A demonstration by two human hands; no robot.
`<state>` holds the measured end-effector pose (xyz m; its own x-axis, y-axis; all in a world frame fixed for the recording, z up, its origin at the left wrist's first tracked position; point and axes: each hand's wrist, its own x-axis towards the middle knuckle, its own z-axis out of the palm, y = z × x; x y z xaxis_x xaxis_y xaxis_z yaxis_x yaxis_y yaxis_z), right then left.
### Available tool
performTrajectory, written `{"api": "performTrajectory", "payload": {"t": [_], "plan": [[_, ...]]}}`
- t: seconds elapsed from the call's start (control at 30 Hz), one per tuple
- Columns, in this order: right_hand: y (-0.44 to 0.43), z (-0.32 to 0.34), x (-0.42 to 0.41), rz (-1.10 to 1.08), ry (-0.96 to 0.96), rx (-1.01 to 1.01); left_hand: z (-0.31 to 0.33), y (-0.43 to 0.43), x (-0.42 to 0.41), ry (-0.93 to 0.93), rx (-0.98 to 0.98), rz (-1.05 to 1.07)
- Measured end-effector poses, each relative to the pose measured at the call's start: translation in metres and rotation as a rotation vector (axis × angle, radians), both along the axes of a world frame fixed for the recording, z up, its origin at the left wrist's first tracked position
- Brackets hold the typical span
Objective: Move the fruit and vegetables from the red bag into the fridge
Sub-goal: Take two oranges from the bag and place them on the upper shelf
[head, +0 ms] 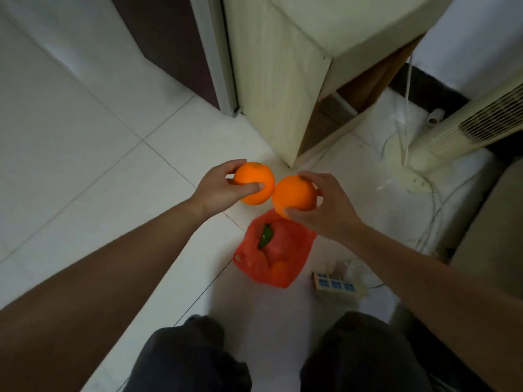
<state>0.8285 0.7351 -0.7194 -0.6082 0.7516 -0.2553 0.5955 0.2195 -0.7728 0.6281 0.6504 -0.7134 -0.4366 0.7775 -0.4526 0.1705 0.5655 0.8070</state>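
Found left hand (215, 190) gripping one orange (254, 183) and right hand (331, 210) gripping a second orange (294, 196), both fruits touching, held above and just beyond the red bag (300, 250) on the floor (85, 165) with produce (276, 244) left inside; noted wooden cabinet (277, 89) directly ahead, power strip (336, 287) beside bag, no fridge identified.

This is a room in a home. A white tiled floor (85, 165) fills the frame, and a pale wooden cabinet (277, 80) stands at upper centre beside a dark door (169, 38) at upper left. A cream tower fan (467, 128) shows at right, a power strip (335, 287) lies at lower right, and a red bag (294, 250) of produce sits mid-frame.
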Motion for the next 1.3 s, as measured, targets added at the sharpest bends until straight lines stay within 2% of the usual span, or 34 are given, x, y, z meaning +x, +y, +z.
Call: {"api": "performTrajectory", "payload": {"t": [0.27,0.47,0.73,0.87,1.07,1.2,1.3], "plan": [[-0.051,0.284,0.028,-0.271,0.103,-0.23,0.281,-0.042,0.031,0.004,0.078,0.069],[-0.102,0.422,0.042,-0.363,0.189,-0.204,0.412,-0.08,0.05,-0.106,0.128,0.147],[-0.147,0.503,0.061,-0.403,0.277,-0.056,0.498,-0.106,0.069,-0.028,0.247,0.08],[-0.16,0.531,0.09,-0.406,0.347,-0.044,0.526,-0.118,0.098,-0.031,0.321,0.091],[-0.179,0.562,0.151,-0.397,0.376,0.024,0.542,-0.135,0.168,-0.17,0.402,0.217],[-0.192,0.571,0.189,-0.407,0.364,0.085,0.55,-0.147,0.206,-0.222,0.432,0.178],[-0.203,0.574,0.208,-0.413,0.379,0.084,0.556,-0.159,0.222,-0.173,0.437,0.128]]}}
